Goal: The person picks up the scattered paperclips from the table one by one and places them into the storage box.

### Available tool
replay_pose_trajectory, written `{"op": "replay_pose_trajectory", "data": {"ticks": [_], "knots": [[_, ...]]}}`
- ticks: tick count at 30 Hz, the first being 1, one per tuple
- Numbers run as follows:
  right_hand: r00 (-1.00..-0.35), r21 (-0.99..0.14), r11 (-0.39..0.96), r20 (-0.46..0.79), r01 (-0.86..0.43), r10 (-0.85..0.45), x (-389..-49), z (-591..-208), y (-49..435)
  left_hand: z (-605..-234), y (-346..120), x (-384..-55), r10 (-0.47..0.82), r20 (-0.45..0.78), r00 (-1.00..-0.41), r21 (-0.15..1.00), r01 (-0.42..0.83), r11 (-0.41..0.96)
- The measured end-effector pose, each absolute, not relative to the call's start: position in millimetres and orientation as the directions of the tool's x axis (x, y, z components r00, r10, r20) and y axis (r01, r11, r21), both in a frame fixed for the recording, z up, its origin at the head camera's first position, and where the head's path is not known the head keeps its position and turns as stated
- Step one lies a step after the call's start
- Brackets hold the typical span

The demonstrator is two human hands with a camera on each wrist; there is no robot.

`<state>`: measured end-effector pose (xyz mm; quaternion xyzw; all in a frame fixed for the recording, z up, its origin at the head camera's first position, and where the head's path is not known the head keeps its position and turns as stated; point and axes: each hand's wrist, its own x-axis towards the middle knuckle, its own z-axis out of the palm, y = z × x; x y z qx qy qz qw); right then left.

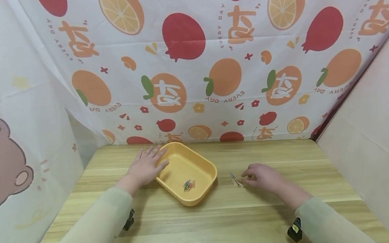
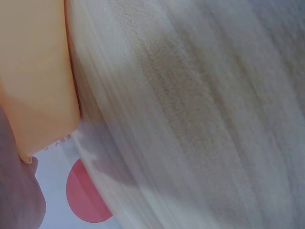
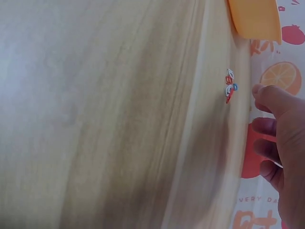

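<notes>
My left hand (image 1: 145,166) lies with spread, straight fingers over the left rim of a yellow plastic tray (image 1: 202,161). Inside the tray, toward its near end, is a small heap of coloured paper clips (image 1: 189,185). A few more paper clips (image 1: 238,183) lie on the table right of the tray. Just beside these, my right hand (image 1: 262,177) hovers with loosely bent fingers. In the right wrist view its fingertips (image 3: 258,89) are apart from the red, white and blue clips (image 3: 229,87), and nothing shows between them. The left wrist view has the tray's outer wall (image 2: 38,71).
The wood-grain table (image 1: 203,231) ends at the back against a fruit-printed cloth (image 1: 191,79). White cloth walls stand at the left (image 1: 45,148) and right (image 1: 376,122). Dark wrist devices show at the left sleeve (image 1: 129,220) and right sleeve (image 1: 295,230).
</notes>
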<state>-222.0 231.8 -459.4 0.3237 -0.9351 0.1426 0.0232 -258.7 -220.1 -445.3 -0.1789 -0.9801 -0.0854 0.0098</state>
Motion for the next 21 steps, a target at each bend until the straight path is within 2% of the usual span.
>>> {"op": "replay_pose_trajectory", "data": {"ticks": [8,21], "knots": [[-0.812,-0.263,0.774,0.071,-0.576,-0.580,-219,-467,226,-444,-219,-259,0.349,0.071,-0.934,0.162,0.356,0.920],[-0.842,-0.257,0.803,0.111,-0.538,-0.528,-218,-478,214,-444,-219,-257,0.345,0.065,-0.936,0.174,0.351,0.920]]}}
